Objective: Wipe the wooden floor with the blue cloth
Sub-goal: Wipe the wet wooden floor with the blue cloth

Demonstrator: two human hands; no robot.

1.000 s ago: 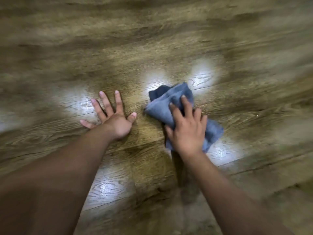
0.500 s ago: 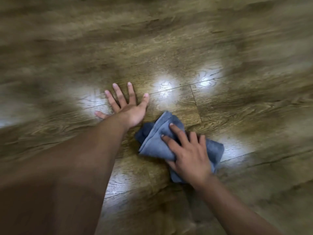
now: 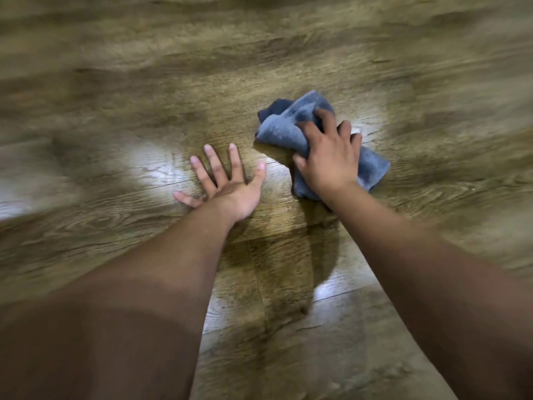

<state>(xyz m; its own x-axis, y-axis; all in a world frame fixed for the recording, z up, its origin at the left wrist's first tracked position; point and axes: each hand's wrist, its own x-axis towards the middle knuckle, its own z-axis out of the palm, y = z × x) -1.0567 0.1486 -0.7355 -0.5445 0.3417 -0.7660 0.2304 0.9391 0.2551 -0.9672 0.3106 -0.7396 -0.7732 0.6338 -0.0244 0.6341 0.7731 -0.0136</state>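
underfoot, the wooden floor [image 3: 288,67] fills the whole view, brown planks with a strong grain, seams running across and toward the camera, and pale glare patches on its sheen; the outer parts are smeared by blur. two bare forearms reach in from the bottom edge. the blue cloth [image 3: 284,131] lies bunched on the floor up and to the right of centre, one darker fold sticking out at its far end and another part showing beyond the wrist on the right. the right hand [image 3: 328,160] sits on top of the cloth, fingers bent down into the fabric and gripping it, thumb at the near edge. the left hand [image 3: 230,189] lies flat on the bare floor just beside the cloth, not touching it, fingers straight and spread wide, holding nothing.
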